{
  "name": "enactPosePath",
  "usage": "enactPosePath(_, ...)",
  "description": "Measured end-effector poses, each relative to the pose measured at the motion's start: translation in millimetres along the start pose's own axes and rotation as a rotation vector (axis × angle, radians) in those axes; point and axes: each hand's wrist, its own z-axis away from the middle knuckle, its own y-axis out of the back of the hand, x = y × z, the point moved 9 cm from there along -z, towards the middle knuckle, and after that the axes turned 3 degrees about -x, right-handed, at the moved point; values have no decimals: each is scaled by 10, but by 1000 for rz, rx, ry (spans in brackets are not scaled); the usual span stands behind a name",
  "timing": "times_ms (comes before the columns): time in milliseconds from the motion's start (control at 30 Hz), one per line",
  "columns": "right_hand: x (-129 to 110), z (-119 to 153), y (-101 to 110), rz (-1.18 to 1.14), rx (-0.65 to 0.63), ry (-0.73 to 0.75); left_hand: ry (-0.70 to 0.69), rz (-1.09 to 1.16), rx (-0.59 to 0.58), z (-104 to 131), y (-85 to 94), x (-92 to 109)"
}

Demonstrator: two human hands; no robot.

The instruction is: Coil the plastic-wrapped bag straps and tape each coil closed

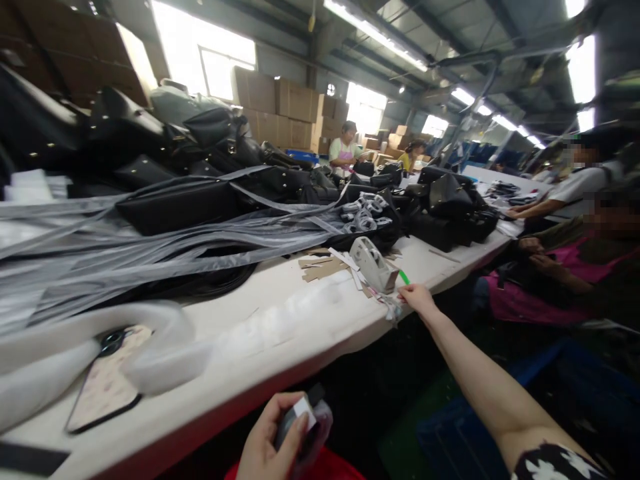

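My left hand (275,437), low in the middle, is closed round a small dark bundle (320,427) in clear plastic. A white label (304,412) shows under the thumb. My right hand (419,299) reaches out to the table edge, its fingertips pinched together at the front end of a grey-white tape dispenser (373,263). Whatever lies between those fingertips is too small to make out. A bright green strip (404,277) sticks up just beside them. Crumpled scraps (393,310) hang at the table edge under the dispenser.
Black bags (190,203) and grey straps (165,243) are heaped along the white table (240,333). Cardboard pieces (323,267) lie by the dispenser. A phone (105,387) rests among foam wrap at left. Co-workers sit at right, one in a pink apron (530,293); a blue crate (465,433) stands below.
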Motion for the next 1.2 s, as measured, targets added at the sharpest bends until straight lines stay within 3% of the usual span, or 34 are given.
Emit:
enactPosePath(100, -222, 543, -415, -36, -162, 118, -22, 41, 41, 10, 55, 12)
enactPosePath(200, -521, 1397, -988, -203, -432, 256, -10, 144, 70, -6, 89, -48)
enactPosePath(300, -657, 2236, -1492, -311, -678, 231, -18, 201, 103, 16, 119, -90)
enactPosePath(400, -661, 2733, -1828, -409, -816, 167, -51, 192, 127, 69, 172, -82)
enactPosePath(500, -596, 2881, -1990, -462, -852, 118, -80, 173, 162, 113, 261, -62)
enactPosePath(700, -478, 2902, -2092, -368, -861, 60, -88, 177, 193, 145, 325, -58)
enactPosePath(1200, -420, 2976, -2132, -273, -727, 152, -42, 261, 248, 174, 322, -106)
